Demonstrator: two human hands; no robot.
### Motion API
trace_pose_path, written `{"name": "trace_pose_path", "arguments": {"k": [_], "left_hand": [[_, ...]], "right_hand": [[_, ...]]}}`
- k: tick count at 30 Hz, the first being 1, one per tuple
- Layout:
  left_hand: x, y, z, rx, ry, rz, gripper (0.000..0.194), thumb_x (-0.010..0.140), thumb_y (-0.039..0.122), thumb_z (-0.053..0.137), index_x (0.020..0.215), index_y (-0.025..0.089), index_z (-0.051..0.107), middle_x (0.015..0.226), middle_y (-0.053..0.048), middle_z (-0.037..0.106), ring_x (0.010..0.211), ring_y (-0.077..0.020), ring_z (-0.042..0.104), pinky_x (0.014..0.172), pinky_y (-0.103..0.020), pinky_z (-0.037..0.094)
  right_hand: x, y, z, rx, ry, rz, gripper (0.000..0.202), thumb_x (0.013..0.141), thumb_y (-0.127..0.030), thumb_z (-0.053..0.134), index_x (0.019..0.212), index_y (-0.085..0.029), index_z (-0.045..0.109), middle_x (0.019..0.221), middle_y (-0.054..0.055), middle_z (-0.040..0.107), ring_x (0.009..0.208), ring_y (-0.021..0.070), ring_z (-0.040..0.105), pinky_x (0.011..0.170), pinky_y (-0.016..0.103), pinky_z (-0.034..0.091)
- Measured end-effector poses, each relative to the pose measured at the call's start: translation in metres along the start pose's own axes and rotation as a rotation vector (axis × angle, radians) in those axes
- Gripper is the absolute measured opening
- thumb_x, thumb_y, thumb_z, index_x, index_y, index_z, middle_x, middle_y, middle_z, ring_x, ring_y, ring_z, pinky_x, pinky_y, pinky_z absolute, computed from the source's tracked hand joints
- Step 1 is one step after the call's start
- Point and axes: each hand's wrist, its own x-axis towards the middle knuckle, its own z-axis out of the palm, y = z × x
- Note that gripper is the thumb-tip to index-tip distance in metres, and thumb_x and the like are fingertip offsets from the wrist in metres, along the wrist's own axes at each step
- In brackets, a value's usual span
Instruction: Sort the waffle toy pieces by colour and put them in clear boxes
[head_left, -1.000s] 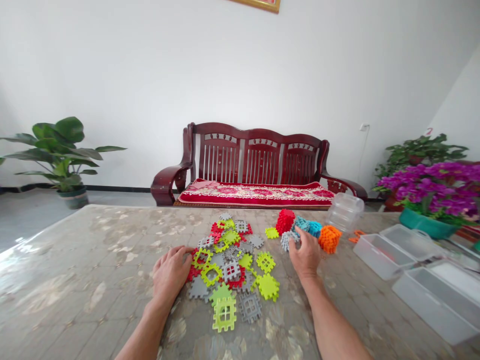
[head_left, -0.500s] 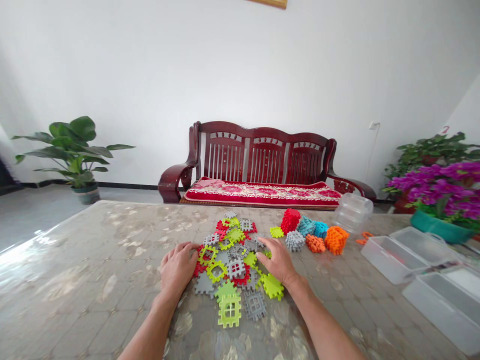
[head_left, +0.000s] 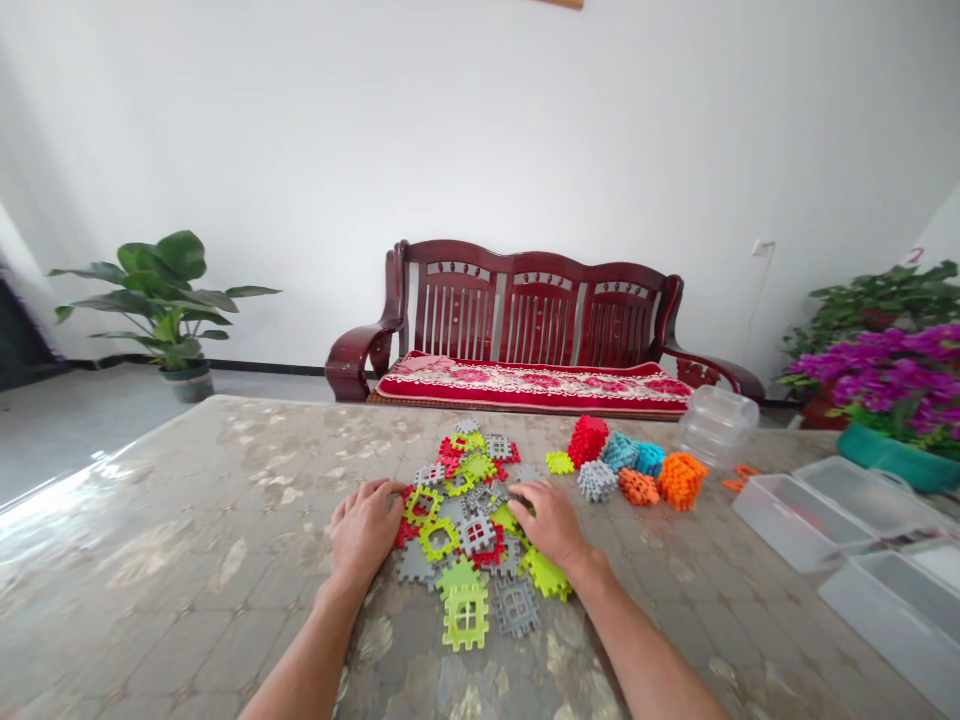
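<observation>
A loose pile of flat, notched plastic pieces in grey, lime green and red lies on the patterned tabletop (head_left: pixel 270 560). My left hand (head_left: pixel 367 530) rests at the pile's left edge, beside a lime frame piece (head_left: pixel 421 507) and some red ones; its fingers are bent and hold nothing visible. On the right edge, my right hand (head_left: pixel 551 520) has thumb and fingers apart, touching grey and lime pieces. Nearest the camera are a lime window piece (head_left: pixel 465 617) and a grey window piece (head_left: pixel 517 607).
Right of the pile stand stacks of red (head_left: pixel 587 441), grey (head_left: pixel 598 481), blue (head_left: pixel 649 459) and orange pieces (head_left: pixel 682 481). Clear plastic boxes (head_left: pixel 799 520) and a teal flower pot (head_left: pixel 896 458) are farther right. A wooden bench (head_left: pixel 536 310) stands beyond the table.
The whole view has shifted slightly, so things appear a little farther right. My right hand has moved slightly inward over the pile's right edge, while my left hand stays at the left edge.
</observation>
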Motion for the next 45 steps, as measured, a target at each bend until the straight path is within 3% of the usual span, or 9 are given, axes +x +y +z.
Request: {"name": "trace_pose_path", "arguments": {"k": [4,9,13,17,22,27,32,39,45], "left_hand": [[-0.001,0.001,-0.001,-0.002,0.008,0.002,0.036,0.090,0.033,0.041,0.110,0.034,0.071,0.130,-0.001,0.064,0.120,-0.0257,0.055,0.107,-0.044,0.033],[-0.001,0.000,0.000,-0.002,0.011,0.006,0.036,0.090,0.034,0.041,0.110,0.034,0.071,0.130,-0.001,0.064,0.119,-0.0251,0.056,0.106,-0.043,0.034],[0.000,-0.002,0.002,-0.004,0.024,0.014,0.035,0.089,0.034,0.042,0.108,0.036,0.072,0.128,0.000,0.064,0.118,-0.0251,0.057,0.105,-0.043,0.035],[0.001,-0.003,0.004,-0.011,0.030,0.008,0.034,0.088,0.034,0.043,0.106,0.037,0.072,0.126,0.001,0.065,0.118,-0.0248,0.057,0.106,-0.043,0.034],[0.001,-0.003,0.004,-0.011,0.022,0.005,0.034,0.089,0.034,0.043,0.108,0.036,0.071,0.128,0.000,0.064,0.119,-0.0249,0.056,0.107,-0.043,0.033],[0.000,-0.003,0.003,-0.009,0.022,0.005,0.035,0.089,0.034,0.043,0.109,0.035,0.071,0.129,0.000,0.064,0.120,-0.0255,0.056,0.107,-0.044,0.033],[0.000,-0.002,0.003,0.006,0.020,0.011,0.035,0.090,0.034,0.042,0.110,0.035,0.071,0.129,0.000,0.064,0.120,-0.0253,0.056,0.107,-0.044,0.033],[-0.001,-0.001,0.002,0.003,0.018,0.017,0.034,0.089,0.033,0.042,0.109,0.034,0.071,0.128,0.000,0.064,0.120,-0.0248,0.056,0.107,-0.044,0.034],[-0.001,-0.001,0.002,0.008,0.035,0.014,0.035,0.089,0.033,0.043,0.108,0.034,0.071,0.128,-0.001,0.065,0.120,-0.0248,0.056,0.107,-0.043,0.034]], "right_hand": [[-0.005,-0.014,-0.008,0.076,0.037,-0.129,0.026,0.084,-0.027,0.064,0.109,-0.024,0.070,0.113,0.005,0.071,0.108,0.0214,0.059,0.099,0.035,0.041],[-0.011,-0.039,-0.007,0.052,-0.070,-0.221,0.045,0.077,-0.042,0.073,0.118,-0.024,0.067,0.116,0.005,0.070,0.108,0.0240,0.056,0.096,0.037,0.041],[-0.015,-0.054,0.001,-0.042,-0.112,-0.217,0.056,0.073,-0.046,0.076,0.123,-0.025,0.064,0.117,0.005,0.069,0.109,0.0255,0.054,0.097,0.039,0.040],[-0.016,-0.059,0.005,-0.063,-0.083,-0.174,0.054,0.073,-0.039,0.075,0.124,-0.025,0.063,0.114,0.005,0.069,0.106,0.0255,0.055,0.096,0.039,0.041],[-0.012,-0.049,0.006,-0.025,0.013,-0.136,0.055,0.071,-0.036,0.077,0.123,-0.022,0.064,0.111,0.006,0.071,0.102,0.0252,0.058,0.093,0.038,0.044],[-0.004,-0.020,-0.002,0.014,0.117,-0.011,0.055,0.075,-0.032,0.074,0.128,-0.021,0.062,0.118,0.008,0.069,0.108,0.0252,0.061,0.096,0.038,0.046],[-0.004,-0.001,-0.004,0.020,0.038,0.095,0.047,0.079,-0.029,0.068,0.126,-0.021,0.064,0.120,0.009,0.069,0.111,0.0248,0.063,0.098,0.038,0.046],[-0.005,-0.008,-0.004,-0.089,0.003,0.123,0.058,0.075,-0.037,0.073,0.129,-0.022,0.062,0.119,0.010,0.070,0.108,0.0279,0.063,0.095,0.040,0.047],[-0.005,-0.008,0.001,-0.090,-0.006,0.132,0.057,0.076,-0.032,0.070,0.131,-0.019,0.060,0.119,0.010,0.069,0.110,0.0281,0.062,0.097,0.041,0.046]]}}
